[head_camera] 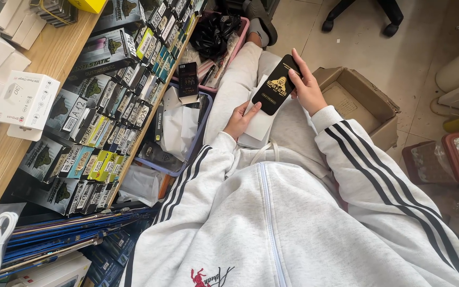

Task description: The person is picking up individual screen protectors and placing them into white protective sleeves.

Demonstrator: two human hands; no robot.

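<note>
Two hands meet over the lap: the right hand (308, 87) closes its grip on a black packet (275, 85) held near the middle, while the left hand (238, 119) pinches white sleeves (256, 127) beneath it. Right lies a cardboard box (358, 101).

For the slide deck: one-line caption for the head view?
Seated person's right hand and left hand hold a flat black packet over white packets, beside a cardboard box.

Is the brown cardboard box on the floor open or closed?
Open. The cardboard box has its flaps spread outward, and its bare inside bottom shows; nothing is visible in it.
</note>
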